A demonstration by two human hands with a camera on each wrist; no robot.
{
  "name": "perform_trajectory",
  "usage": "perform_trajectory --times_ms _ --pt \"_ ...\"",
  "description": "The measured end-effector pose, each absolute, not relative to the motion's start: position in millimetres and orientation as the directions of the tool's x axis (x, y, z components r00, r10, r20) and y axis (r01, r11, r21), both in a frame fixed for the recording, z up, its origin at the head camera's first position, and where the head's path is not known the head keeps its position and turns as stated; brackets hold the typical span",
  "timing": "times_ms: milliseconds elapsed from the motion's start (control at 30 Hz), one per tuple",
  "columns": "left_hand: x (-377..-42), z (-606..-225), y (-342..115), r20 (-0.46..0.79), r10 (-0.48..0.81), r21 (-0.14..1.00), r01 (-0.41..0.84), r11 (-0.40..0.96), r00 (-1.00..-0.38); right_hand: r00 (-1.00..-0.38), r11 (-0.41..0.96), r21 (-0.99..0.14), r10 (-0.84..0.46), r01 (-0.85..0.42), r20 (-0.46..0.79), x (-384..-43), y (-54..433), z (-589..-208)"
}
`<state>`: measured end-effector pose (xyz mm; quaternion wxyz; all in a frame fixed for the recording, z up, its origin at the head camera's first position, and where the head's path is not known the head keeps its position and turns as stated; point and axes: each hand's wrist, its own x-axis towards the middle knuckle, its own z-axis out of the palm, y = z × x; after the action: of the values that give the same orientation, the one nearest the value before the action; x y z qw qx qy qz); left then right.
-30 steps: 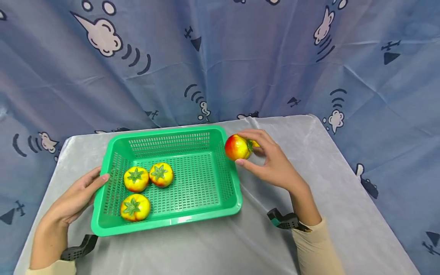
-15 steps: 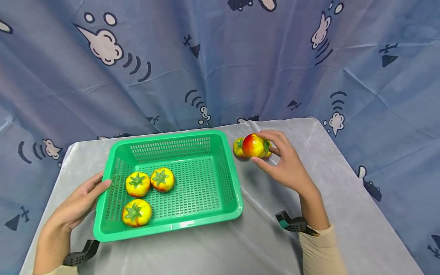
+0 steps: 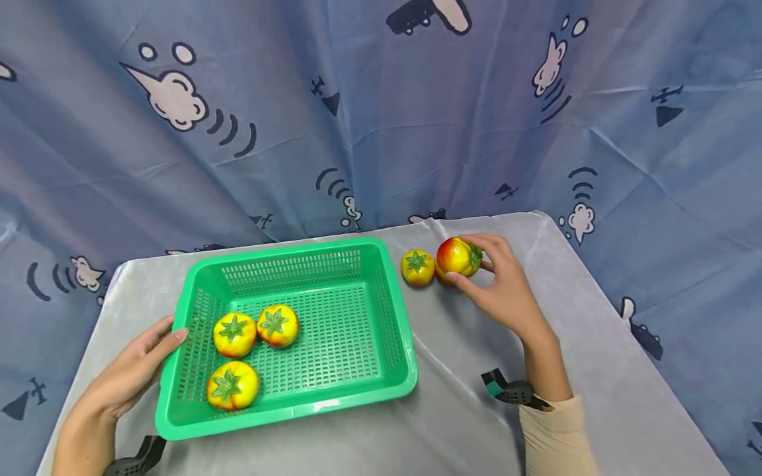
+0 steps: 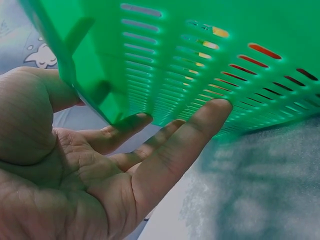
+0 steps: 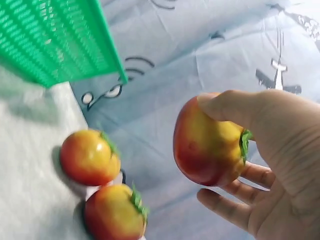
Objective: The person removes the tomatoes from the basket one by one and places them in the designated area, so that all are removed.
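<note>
My left hand (image 3: pixel 133 370) grips the left rim of a green plastic basket (image 3: pixel 286 411), thumb over the rim; in the left wrist view its fingers (image 4: pixel 185 145) lie against the slotted outer wall. Three yellow-red persimmons (image 3: pixel 235 335) with green leafy tops sit in the basket's left half. Right of the basket, my right hand (image 3: pixel 506 291) holds another persimmon (image 3: pixel 457 256) between thumb and fingers, its leafy top turned right. Below and beside it, two persimmons rest on the table, one in plain sight (image 3: pixel 417 268), the other largely covered in the head view; both show in the right wrist view (image 5: pixel 115 212).
A grey cloth covers the table (image 3: pixel 464 410). Behind it hangs a blue patterned curtain (image 3: pixel 381 119). Each wrist carries a black strapped device (image 3: pixel 512 390). The basket's right wall (image 3: pixel 400 324) stands close to the loose persimmons.
My right hand has moved right, away from the basket's right rim, still holding the persimmon. The persimmons on the table came into view. My left hand keeps its grip; the head view tilted up slightly.
</note>
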<state>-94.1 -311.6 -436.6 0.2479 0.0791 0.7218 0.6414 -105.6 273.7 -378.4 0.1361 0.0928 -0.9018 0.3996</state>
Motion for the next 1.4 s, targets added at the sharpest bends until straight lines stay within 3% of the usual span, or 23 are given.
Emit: perform_trajectory --times_ms 600,1400 --pt "-91.8 -437.6 -306.2 -0.285 0.426 0.956 -0.221 0.194 -0.859 -0.971 0.712 -0.7 0.124 -0.055 0.203 -121.6 316.2 -427.9" --pt "-93.1 -431.4 -309.4 -0.288 0.431 0.954 -0.219 0.203 -0.855 -0.976 0.748 -0.663 0.152 0.01 0.156 -127.0 331.9 -453.1"
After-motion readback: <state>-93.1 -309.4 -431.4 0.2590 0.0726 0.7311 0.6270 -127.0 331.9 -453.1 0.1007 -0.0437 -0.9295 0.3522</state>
